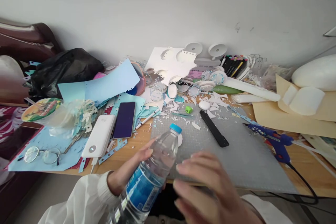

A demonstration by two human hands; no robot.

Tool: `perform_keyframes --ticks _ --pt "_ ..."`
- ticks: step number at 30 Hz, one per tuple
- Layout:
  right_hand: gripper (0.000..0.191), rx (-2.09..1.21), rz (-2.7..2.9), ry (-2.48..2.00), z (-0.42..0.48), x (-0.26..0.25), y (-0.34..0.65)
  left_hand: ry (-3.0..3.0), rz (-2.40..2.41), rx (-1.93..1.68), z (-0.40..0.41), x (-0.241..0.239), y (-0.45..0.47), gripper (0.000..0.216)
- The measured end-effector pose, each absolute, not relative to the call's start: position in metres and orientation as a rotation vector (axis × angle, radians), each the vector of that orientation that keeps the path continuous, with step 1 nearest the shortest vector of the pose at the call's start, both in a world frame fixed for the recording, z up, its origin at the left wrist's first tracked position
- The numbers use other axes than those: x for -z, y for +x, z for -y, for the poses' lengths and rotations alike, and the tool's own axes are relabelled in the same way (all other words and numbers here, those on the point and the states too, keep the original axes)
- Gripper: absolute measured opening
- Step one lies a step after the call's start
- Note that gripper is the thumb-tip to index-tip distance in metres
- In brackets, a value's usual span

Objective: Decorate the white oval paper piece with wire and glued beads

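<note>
My left hand [139, 157] grips a clear plastic water bottle [164, 154] around its upper body, with the thumb against its side. The bottle has a blue label and a blue cap [175, 128] on top, and leans to the right over the front edge of the table. My right hand [202, 185], blurred by motion, is just right of the bottle with fingers apart and nothing in them. Beyond both hands lies a grey cutting mat [244, 161] strewn with paper scraps, a black box-cutter-like tool [214, 128] and a small green sharpener-like block [189, 109].
A blue glue gun [278, 142] with a cord lies at the right. On the left are a white power bank [98, 136], a phone [124, 120] and glasses [42, 155]. Paper discs, white sheets [173, 64] and markers [235, 65] crowd the back by the wall.
</note>
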State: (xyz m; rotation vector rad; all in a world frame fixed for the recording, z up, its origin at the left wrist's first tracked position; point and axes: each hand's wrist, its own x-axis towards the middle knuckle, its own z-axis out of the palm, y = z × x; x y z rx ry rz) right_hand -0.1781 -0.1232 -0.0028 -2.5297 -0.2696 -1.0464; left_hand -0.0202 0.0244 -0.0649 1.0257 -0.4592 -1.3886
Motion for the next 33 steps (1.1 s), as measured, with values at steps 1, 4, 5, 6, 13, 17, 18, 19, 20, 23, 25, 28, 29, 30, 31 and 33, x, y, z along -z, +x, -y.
perform_keyframes --ticks 1,4,5,6,13,17,18,19,20,23,25,28,29,30,31,33 --pt "0.017 1.038 0.152 -2.475 0.124 0.008 -0.179 0.985 0.425 1.411 -0.024 0.064 -0.019 0.068" --pt "0.018 1.009 -0.027 -2.329 0.124 0.025 -0.177 0.925 0.321 1.429 -0.025 0.064 -0.017 0.062" --pt "0.017 1.008 -0.057 -2.287 0.123 0.030 -0.175 0.927 0.321 1.416 -0.025 0.064 -0.018 0.061" --pt "0.016 1.009 -0.074 -2.251 0.122 0.034 -0.173 0.933 0.329 1.405 -0.026 0.064 -0.018 0.061" --pt "0.020 1.002 -0.005 -2.131 0.120 0.042 -0.168 0.952 0.287 1.426 -0.030 0.056 -0.025 0.074" --pt "0.019 0.967 -0.051 -2.070 0.121 0.049 -0.172 0.927 0.287 1.413 -0.030 0.052 -0.025 0.072" --pt "0.018 0.959 -0.072 -2.064 0.122 0.050 -0.172 0.924 0.293 1.412 -0.030 0.052 -0.025 0.072" --pt "0.018 0.953 -0.093 -2.062 0.122 0.052 -0.173 0.923 0.297 1.415 -0.030 0.053 -0.026 0.073" --pt "0.018 0.951 -0.111 -2.063 0.122 0.053 -0.174 0.919 0.299 1.418 -0.031 0.054 -0.026 0.074" --pt "0.016 0.930 -0.145 -2.063 0.122 0.055 -0.174 0.908 0.285 1.426 -0.033 0.059 -0.027 0.075" --pt "0.014 0.902 -0.151 -2.051 0.123 0.055 -0.172 0.910 0.274 1.438 -0.033 0.060 -0.026 0.074" --pt "0.013 0.881 -0.163 -2.036 0.124 0.056 -0.171 0.919 0.309 1.455 -0.033 0.057 -0.025 0.072" --pt "0.013 0.886 -0.170 -2.036 0.124 0.056 -0.171 0.916 0.325 1.461 -0.032 0.055 -0.025 0.070" --pt "0.013 0.896 -0.175 -2.038 0.124 0.056 -0.171 0.911 0.339 1.467 -0.032 0.053 -0.024 0.068" --pt "0.013 0.911 -0.184 -2.041 0.123 0.056 -0.171 0.906 0.347 1.476 -0.032 0.052 -0.024 0.065" --pt "0.014 0.947 -0.204 -2.045 0.121 0.058 -0.172 0.900 0.342 1.488 -0.031 0.052 -0.025 0.061"
